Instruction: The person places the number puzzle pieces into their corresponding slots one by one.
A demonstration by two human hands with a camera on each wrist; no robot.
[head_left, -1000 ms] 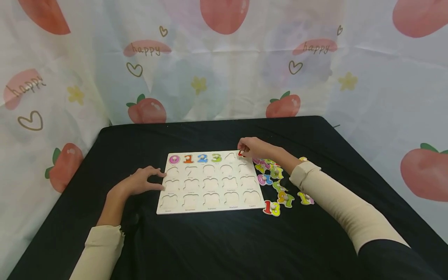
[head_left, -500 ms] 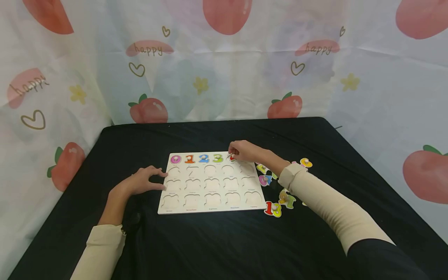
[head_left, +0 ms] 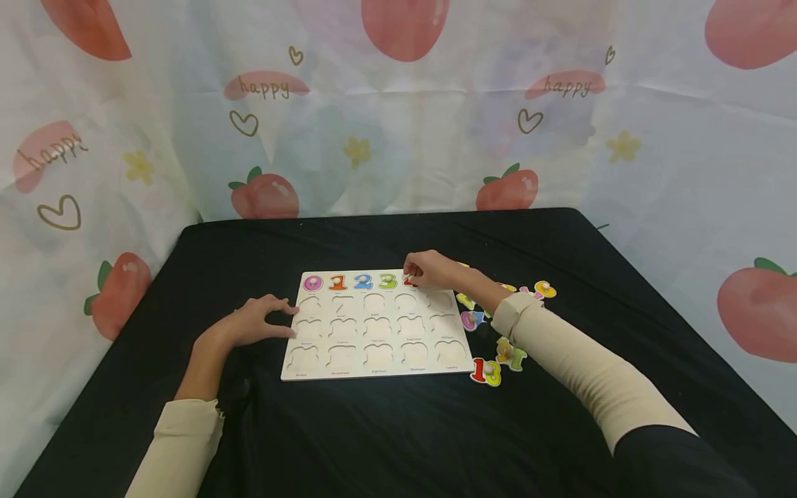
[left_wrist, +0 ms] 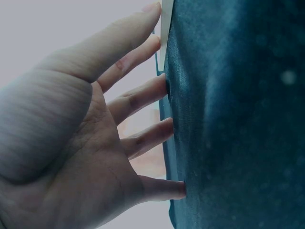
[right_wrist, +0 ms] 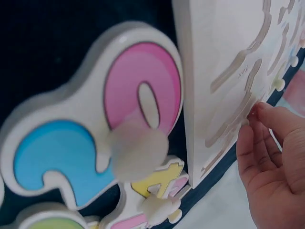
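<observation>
A pale wooden number puzzle board (head_left: 389, 315) lies on the black cloth, its recesses outlined in rows. Along its top row sit knobbed pieces: a pink 0 (head_left: 313, 283), an orange 1 (head_left: 337, 283), a blue 2 (head_left: 363, 282) and a green 3 (head_left: 388, 281). My right hand (head_left: 432, 268) pinches a red number piece (head_left: 408, 281) over the recess right of the 3; fingers hide most of it. At the board's left edge rests my left hand (head_left: 252, 321), thumb and fingers spread. In the left wrist view its thumb and index fingertips meet the board's edge (left_wrist: 165, 38).
Loose number pieces lie right of the board, partly hidden under my right forearm. Among them are a red-and-yellow piece (head_left: 486, 371) by the near corner and a pink-and-blue piece (right_wrist: 143, 86), large in the right wrist view. A printed curtain (head_left: 411, 138) stands behind the table.
My right hand has carried the red piece leftward from the board's top right corner to the recess beside the 3. The left hand keeps its place at the edge.
</observation>
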